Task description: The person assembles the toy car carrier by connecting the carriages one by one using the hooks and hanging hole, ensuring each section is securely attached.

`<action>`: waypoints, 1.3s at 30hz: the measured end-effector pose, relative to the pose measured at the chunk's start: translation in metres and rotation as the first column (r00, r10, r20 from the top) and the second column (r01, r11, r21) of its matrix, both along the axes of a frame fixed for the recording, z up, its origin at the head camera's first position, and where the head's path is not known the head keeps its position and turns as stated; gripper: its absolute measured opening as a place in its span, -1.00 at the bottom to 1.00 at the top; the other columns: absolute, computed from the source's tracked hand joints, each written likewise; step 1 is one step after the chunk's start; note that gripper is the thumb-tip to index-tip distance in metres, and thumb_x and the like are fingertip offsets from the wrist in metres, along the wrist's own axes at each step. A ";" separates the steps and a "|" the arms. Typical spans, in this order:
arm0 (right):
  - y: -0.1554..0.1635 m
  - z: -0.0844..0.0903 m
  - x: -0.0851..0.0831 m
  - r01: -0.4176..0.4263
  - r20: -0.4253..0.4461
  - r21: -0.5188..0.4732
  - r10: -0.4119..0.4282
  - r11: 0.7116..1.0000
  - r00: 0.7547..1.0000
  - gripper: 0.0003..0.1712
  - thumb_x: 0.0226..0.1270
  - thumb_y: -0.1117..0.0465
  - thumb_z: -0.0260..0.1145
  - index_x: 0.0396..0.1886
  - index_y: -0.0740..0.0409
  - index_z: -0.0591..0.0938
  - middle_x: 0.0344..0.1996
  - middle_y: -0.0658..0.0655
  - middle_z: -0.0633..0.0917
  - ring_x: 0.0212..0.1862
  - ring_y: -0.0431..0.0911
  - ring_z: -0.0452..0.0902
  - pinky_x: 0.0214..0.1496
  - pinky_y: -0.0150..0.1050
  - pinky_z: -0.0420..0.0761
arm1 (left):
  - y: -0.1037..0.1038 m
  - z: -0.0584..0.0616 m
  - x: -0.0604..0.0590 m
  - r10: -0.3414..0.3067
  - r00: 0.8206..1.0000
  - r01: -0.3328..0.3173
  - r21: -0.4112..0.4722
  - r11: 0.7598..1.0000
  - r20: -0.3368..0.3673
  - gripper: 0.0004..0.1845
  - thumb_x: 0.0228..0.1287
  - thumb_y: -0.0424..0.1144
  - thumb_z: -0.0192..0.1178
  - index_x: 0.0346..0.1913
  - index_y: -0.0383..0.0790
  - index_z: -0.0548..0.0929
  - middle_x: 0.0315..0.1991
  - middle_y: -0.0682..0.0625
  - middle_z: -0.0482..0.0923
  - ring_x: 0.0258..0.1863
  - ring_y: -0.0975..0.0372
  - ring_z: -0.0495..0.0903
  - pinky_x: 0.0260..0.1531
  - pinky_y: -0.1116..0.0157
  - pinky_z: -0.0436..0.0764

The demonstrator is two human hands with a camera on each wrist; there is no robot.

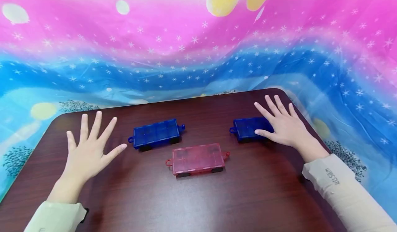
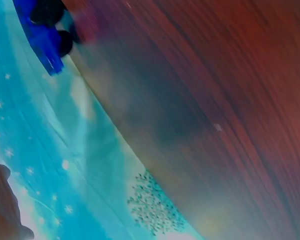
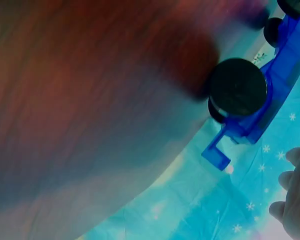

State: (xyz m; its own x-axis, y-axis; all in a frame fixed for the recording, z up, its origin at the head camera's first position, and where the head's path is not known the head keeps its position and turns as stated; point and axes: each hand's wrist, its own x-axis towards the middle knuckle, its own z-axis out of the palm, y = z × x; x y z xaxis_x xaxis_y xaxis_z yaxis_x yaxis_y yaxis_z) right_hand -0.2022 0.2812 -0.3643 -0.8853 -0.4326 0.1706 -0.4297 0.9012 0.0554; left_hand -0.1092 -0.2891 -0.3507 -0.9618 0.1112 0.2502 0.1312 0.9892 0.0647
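Three translucent toy wagons with black wheels stand on the dark wooden table (image 1: 198,197). A blue wagon (image 1: 156,133) is left of centre, a pink wagon (image 1: 197,158) sits nearer me in the middle, and a second blue wagon (image 1: 248,128) is at the right. My left hand (image 1: 88,146) lies flat with fingers spread, a little left of the first blue wagon and apart from it. Fingers spread as well, my right hand (image 1: 283,125) covers the right end of the second blue wagon (image 3: 262,100), thumb against its side. The left wrist view catches a blue wagon (image 2: 42,35) at its top edge.
A pink and blue star-printed cloth (image 1: 198,53) hangs behind the table and drapes around its far and side edges. The table's rounded far corners sit close to both hands. Pale sleeves cover both forearms.
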 end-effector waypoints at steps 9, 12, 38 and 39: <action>-0.011 -0.008 0.000 -0.026 0.080 -0.003 0.026 1.000 0.996 0.01 0.10 -0.51 -0.01 0.46 -0.33 -0.16 0.48 0.01 -0.29 0.47 -0.01 -0.56 0.35 0.31 -0.31 | 0.030 -0.001 0.004 -0.107 0.993 0.108 0.023 0.994 -0.049 -0.04 0.07 0.36 0.07 0.46 0.24 -0.15 0.48 0.14 -0.46 0.44 0.09 -0.55 0.23 -0.23 -0.54; -0.016 -0.010 -0.001 -0.024 0.122 -0.007 0.025 1.000 0.992 0.01 0.08 -0.53 -0.03 0.46 -0.36 -0.17 0.48 -0.01 -0.28 0.47 -0.02 -0.56 0.35 0.31 -0.26 | 0.041 -0.002 0.003 -0.156 0.986 0.158 0.028 0.987 -0.059 -0.04 0.06 0.36 0.08 0.46 0.23 -0.13 0.49 0.14 -0.41 0.46 0.09 -0.50 0.27 -0.23 -0.43; -0.030 -0.013 -0.002 -0.081 0.243 -0.002 0.079 0.997 0.967 0.09 0.00 -0.45 0.19 0.46 -0.35 -0.11 0.45 0.11 0.08 0.46 0.19 -0.18 0.31 0.33 -0.03 | 0.120 -0.014 -0.009 -0.566 0.822 0.558 0.121 0.821 0.057 -0.12 0.09 0.39 0.04 0.42 0.05 0.15 0.37 0.05 0.21 0.35 0.13 0.21 0.20 0.08 0.38; -0.031 -0.013 -0.002 -0.086 0.241 -0.003 0.085 0.996 0.967 0.08 0.01 -0.43 0.20 0.46 -0.35 -0.09 0.44 0.11 0.11 0.46 0.20 -0.16 0.31 0.33 -0.02 | 0.123 -0.015 -0.010 -0.580 0.812 0.570 0.129 0.812 0.061 -0.12 0.08 0.39 0.05 0.41 0.04 0.17 0.36 0.05 0.23 0.34 0.14 0.23 0.19 0.09 0.40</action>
